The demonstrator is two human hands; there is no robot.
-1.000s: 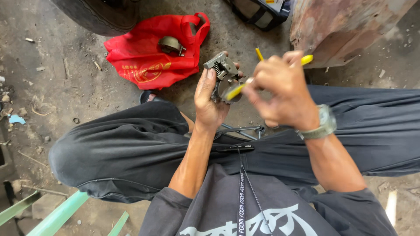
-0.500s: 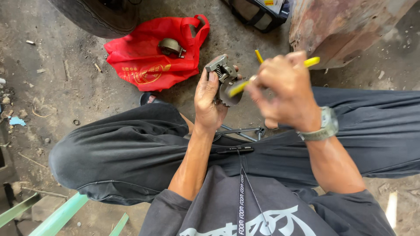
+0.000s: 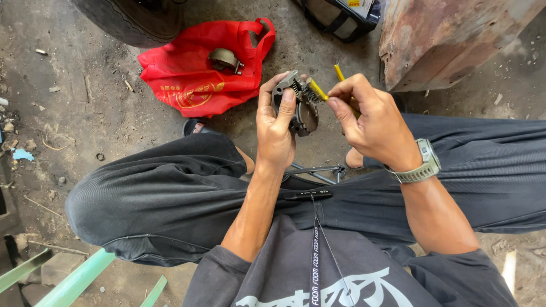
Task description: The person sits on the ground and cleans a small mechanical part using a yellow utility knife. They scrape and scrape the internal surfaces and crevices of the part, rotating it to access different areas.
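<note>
**Metal part brushed above the knees**

While the person sat low over the dirt floor (image 3: 85, 102) with dark trousers spread across both knees, the left hand (image 3: 276, 128) held a small grey metal part (image 3: 301, 108) up in front of the body. Its fingers were curled round the part's left edge and the thumb lay flat across its face, so the hand was clamped on the part. The part hung in the air above the gap between the knees, well clear of the ground.

The right hand (image 3: 372, 125), with a pale watch (image 3: 424, 165) on its wrist, pinched a yellow-handled brush (image 3: 318, 91) between the thumb and the bent fingers, closed firmly on the handle. The bristle end of the brush touched the upper right edge of the metal part, and the yellow handle ran back under the fingers, its far tip showing just above the knuckles.

Beyond the hands a red bag (image 3: 199, 74) lay flat on the ground, with a round metal piece (image 3: 224, 58) resting on it. A black tyre (image 3: 133, 20) stood just behind the bag at the top edge. A rusty metal body (image 3: 449, 40) filled the upper right corner, and a dark bag with straps (image 3: 338, 20) sat beside it. Green metal bars (image 3: 74, 278) crossed the lower left corner, near the person's left knee.
</note>
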